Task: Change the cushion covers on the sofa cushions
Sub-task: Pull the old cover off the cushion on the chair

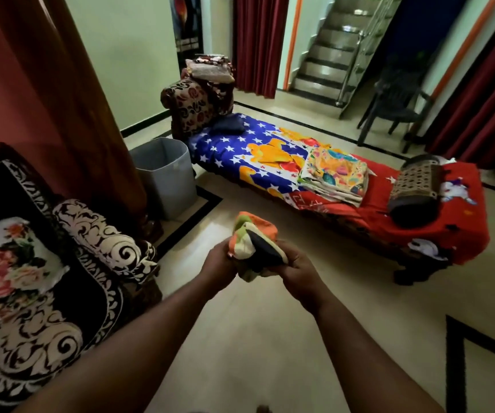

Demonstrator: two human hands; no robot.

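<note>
Both hands grip one bunched cushion cover in mid-air over the floor: my left hand on its orange end, my right hand on the dark end. Floral cushion sits on the sofa seat's left. Risk, I judge: the wad hides the opening, so it could go on twisted.

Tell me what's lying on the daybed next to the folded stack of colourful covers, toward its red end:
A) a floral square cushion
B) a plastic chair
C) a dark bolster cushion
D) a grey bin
C: a dark bolster cushion lies across the red end of the daybed, just right of the folded covers.
</note>
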